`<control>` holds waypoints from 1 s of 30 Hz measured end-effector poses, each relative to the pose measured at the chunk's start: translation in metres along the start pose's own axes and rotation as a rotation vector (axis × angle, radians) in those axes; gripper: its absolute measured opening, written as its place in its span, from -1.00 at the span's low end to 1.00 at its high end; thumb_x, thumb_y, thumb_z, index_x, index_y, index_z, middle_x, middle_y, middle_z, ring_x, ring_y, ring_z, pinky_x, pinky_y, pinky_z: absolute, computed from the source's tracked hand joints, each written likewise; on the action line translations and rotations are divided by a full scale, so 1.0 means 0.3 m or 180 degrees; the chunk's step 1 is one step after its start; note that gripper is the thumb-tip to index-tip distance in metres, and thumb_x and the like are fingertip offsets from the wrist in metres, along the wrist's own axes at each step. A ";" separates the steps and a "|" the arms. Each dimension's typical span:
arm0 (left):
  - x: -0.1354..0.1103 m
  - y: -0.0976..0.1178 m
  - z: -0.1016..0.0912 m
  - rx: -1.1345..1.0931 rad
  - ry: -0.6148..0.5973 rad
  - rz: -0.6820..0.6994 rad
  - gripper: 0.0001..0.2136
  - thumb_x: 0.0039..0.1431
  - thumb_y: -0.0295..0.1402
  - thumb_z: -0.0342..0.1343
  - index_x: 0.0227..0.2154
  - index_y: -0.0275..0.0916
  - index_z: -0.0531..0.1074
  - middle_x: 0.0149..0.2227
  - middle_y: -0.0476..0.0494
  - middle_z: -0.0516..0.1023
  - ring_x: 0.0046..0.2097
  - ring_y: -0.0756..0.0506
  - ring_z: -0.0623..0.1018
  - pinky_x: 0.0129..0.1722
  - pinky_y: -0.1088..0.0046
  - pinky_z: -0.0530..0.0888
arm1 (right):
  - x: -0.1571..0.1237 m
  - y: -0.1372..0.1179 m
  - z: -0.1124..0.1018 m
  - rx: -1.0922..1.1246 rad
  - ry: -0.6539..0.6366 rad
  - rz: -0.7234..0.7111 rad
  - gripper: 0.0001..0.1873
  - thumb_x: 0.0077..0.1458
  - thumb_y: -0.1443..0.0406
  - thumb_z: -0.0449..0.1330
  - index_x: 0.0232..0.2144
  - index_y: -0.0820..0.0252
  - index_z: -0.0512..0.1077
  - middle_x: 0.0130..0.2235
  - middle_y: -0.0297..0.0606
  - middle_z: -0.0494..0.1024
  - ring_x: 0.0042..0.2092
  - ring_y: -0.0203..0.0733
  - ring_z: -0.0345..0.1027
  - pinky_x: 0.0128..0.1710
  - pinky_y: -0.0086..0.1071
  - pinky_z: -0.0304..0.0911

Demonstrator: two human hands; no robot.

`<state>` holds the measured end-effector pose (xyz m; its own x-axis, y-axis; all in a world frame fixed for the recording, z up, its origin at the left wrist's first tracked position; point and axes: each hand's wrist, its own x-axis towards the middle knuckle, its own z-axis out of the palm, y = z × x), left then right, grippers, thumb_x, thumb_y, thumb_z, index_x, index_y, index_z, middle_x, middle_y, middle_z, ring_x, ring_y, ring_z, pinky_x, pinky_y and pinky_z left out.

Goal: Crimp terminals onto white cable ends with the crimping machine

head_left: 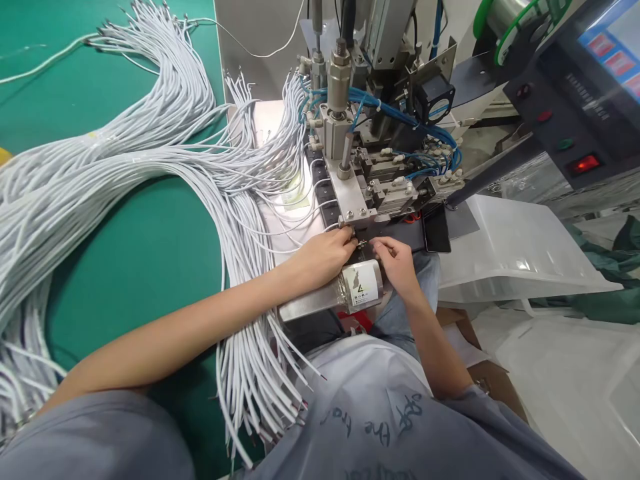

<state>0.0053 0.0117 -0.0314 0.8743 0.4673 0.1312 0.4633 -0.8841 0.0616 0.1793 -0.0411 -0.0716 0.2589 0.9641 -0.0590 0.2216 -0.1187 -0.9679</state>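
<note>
My left hand (325, 257) reaches in at the front end of the machine's black fixture strip (325, 193), fingertips pressed together. Whatever they pinch is hidden, though a white cable runs close by. Just to its right, my right hand (397, 263) has thumb and forefinger closed near a small metal part (362, 244); anything between them is too small to name. Thin white cables (295, 223) lead from the bundle to slots along the strip. Directly over my hands stands the machine's metal press head (350, 193). Below them is a metal block with a white label (363, 285).
Large bundles of white cables (165, 157) spread over the green mat (135, 247). Blue air tubes (395, 115) cross the machine. A spool of wire (520, 27) and a control box (570, 113) are at upper right. A translucent white bin (520, 257) stands at right.
</note>
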 end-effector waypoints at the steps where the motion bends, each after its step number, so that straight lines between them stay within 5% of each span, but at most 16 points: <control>1: 0.001 -0.001 0.003 -0.0011 -0.0028 0.0009 -0.71 0.17 -0.60 -0.18 -0.14 -0.48 0.39 -0.32 -0.25 0.40 -0.32 -0.07 0.46 -0.35 0.44 0.43 | 0.007 0.003 0.004 0.0081 -0.0021 0.0024 -0.77 -0.04 0.20 0.11 -0.45 0.24 0.47 -0.43 -0.26 0.53 -0.37 -0.24 0.35 -0.32 -0.36 0.27; 14: 0.000 -0.009 -0.012 -0.0085 -0.0207 0.0151 -0.70 0.14 -0.59 -0.09 -0.07 -0.42 0.37 -0.31 -0.23 0.39 -0.31 -0.07 0.45 -0.35 0.44 0.43 | 0.045 0.002 0.032 0.0353 -0.0477 0.0296 -0.78 0.00 0.19 0.10 -0.56 0.20 0.30 -0.61 -0.46 0.26 -0.55 -0.39 0.10 -0.53 -0.47 0.07; 19: 0.005 -0.015 -0.003 0.0027 -0.0120 0.0260 -0.73 0.17 -0.56 -0.10 -0.09 -0.42 0.38 -0.29 -0.26 0.41 -0.29 -0.09 0.46 -0.33 0.41 0.44 | 0.063 0.028 0.028 0.0431 -0.0855 0.0080 -0.72 0.07 0.15 0.04 -0.58 0.16 0.19 -0.63 -0.49 0.16 -0.58 -0.41 0.01 -0.56 -0.48 0.00; 25: 0.006 -0.014 -0.012 0.0291 -0.0033 0.0297 -0.73 0.16 -0.55 -0.08 -0.10 -0.40 0.40 -0.30 -0.24 0.44 -0.31 -0.10 0.46 -0.35 0.40 0.39 | 0.066 0.058 0.041 0.0324 -0.0763 -0.0199 -0.67 0.07 0.07 0.03 -0.58 0.15 0.17 -0.60 -0.48 0.09 -0.54 -0.38 -0.04 -0.54 -0.47 -0.03; 30: -0.011 0.004 -0.056 0.0626 -0.0165 0.0195 -0.87 0.04 -0.56 0.03 -0.53 -0.35 0.44 -0.50 -0.18 0.41 -0.38 -0.12 0.44 -0.43 0.38 0.28 | 0.065 0.059 0.052 0.0220 -0.0636 -0.0208 -0.69 0.05 0.10 0.03 -0.59 0.15 0.16 -0.58 -0.47 0.11 -0.52 -0.38 -0.02 -0.52 -0.46 -0.01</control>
<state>0.0005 0.0090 -0.0150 0.9057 0.4169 0.0775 0.4239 -0.8948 -0.1400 0.1734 -0.0207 -0.0938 0.0531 0.9979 -0.0360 0.1650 -0.0444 -0.9853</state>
